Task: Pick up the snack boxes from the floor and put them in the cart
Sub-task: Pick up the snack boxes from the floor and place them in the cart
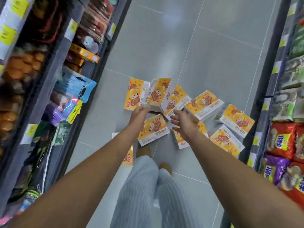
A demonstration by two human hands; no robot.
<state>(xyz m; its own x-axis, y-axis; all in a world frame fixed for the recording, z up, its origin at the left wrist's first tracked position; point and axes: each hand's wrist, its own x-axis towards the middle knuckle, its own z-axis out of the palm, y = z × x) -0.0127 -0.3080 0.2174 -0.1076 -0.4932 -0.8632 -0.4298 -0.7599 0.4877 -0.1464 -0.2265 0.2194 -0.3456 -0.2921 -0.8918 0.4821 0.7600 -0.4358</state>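
The grey tiled floor (205,46) of the aisle runs straight away from me, between two shelves. The left shelf (49,71) holds blurred packets in brown, red and blue, and a few orange cartons. The right shelf (287,96) holds green packets higher up and red and purple ones nearer me.

The snack boxes (204,104) lie scattered on the floor just ahead of my striped trousers (144,186). They spread in a loose fan from under my left forearm across to the foot of the right shelf. Most lie flat with the orange printed face up. Their long axes point every way: the two rightmost slant toward the right shelf, and the flat box (153,129) between my forearms lies crosswise, tilted a little.

One raised box (158,94) stands up out of the heap, its long axis pointing away from me and leaning slightly right. Its printed face is toward me and one white side shows.

My hands are apart, with the raised box beyond and between them. My left hand (139,111) curls on its lower left corner; through the motion blur it looks like a pinch. My right hand (181,119) has its fingers spread and holds nothing, just beside the box's lower right edge; whether it touches, I cannot tell.
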